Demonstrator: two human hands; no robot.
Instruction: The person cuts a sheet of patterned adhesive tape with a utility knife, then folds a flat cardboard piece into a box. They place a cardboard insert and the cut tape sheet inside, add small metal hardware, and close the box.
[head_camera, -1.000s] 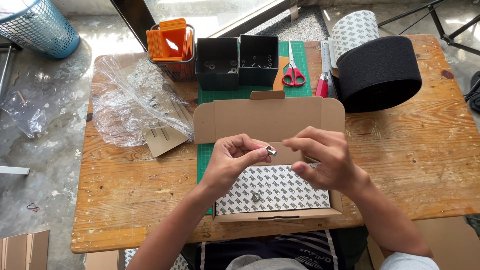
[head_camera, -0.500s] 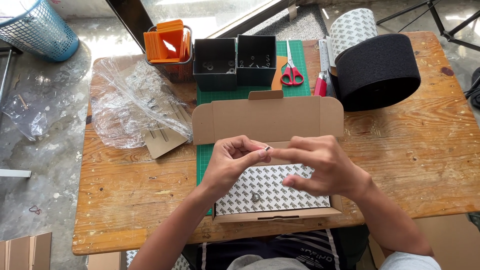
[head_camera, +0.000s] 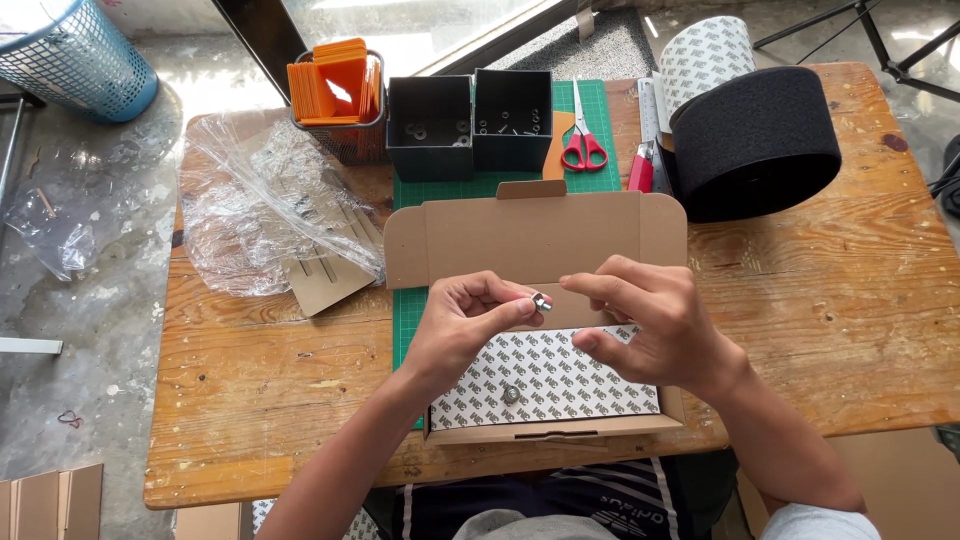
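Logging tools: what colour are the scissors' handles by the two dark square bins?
Red, seen in the head view: the steel-bladed scissors lie on the green cutting mat.

Small silvery metal part (head_camera: 541, 301) pinched above open cardboard box (head_camera: 535, 240).

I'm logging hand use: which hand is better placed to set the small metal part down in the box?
Left, most likely. The left hand pinches the small metal part at its fingertips, right above the patterned sheet in the cardboard box. The right hand is beside it, fingers apart, holding nothing.
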